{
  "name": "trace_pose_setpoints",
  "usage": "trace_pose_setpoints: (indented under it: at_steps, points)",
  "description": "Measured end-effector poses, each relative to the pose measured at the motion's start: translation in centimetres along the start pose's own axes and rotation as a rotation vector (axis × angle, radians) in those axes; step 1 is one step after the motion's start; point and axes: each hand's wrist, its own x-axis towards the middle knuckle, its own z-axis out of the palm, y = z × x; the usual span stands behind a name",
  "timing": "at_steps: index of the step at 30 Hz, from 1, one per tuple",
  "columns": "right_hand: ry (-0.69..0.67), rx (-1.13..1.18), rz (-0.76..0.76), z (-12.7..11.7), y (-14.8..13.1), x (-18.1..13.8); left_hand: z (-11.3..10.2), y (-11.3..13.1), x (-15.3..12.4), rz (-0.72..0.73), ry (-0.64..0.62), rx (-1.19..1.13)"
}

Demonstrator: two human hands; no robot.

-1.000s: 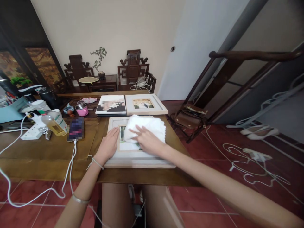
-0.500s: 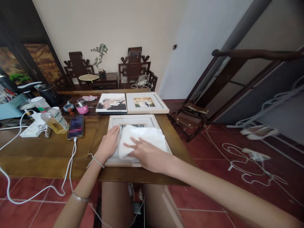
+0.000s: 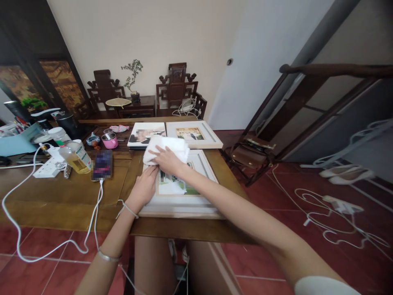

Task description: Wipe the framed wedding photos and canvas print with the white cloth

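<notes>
A light-wood picture frame (image 3: 181, 214) lies flat near the table's front edge, a photo (image 3: 172, 186) behind its pane. My right hand (image 3: 168, 161) holds a folded white cloth (image 3: 176, 144) under spread fingers, pressed over the frame's far left part. The cloth covers that corner and overlaps the things behind. Resting flat on the frame's left side is my left hand (image 3: 145, 186), fingers stretched out and tips close to the cloth. My right forearm crosses above the photo and hides part of it.
Behind lie a second frame (image 3: 211, 137) and a white photo panel (image 3: 138, 133). To the left are a charging phone (image 3: 102, 164), an oil-coloured bottle (image 3: 78, 157), a power strip (image 3: 49, 166) and a pink cup (image 3: 110, 141). A wooden chair (image 3: 258, 143) stands right.
My right hand has moved the cloth away from me and slightly left, from the middle of the pane to the far edge, uncovering the photo. My left hand stays on the frame's left side.
</notes>
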Motion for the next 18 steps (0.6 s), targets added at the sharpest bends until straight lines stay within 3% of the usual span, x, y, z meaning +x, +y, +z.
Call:
trace_pose_setpoints:
  at_steps: [5, 14, 18]
  points:
    - [-0.019, -0.001, -0.005, -0.2, -0.4, 0.9, -0.1, 0.1, 0.0, 0.017, 0.015, -0.001]
    - [-0.048, -0.022, 0.061, 0.6, 3.5, -3.3, 0.0, 0.2, -0.1, -0.012, -0.010, -0.008]
    - [-0.046, -0.046, 0.073, 0.4, 3.3, -3.7, 0.0, 0.2, -0.2, -0.006, 0.000, -0.007]
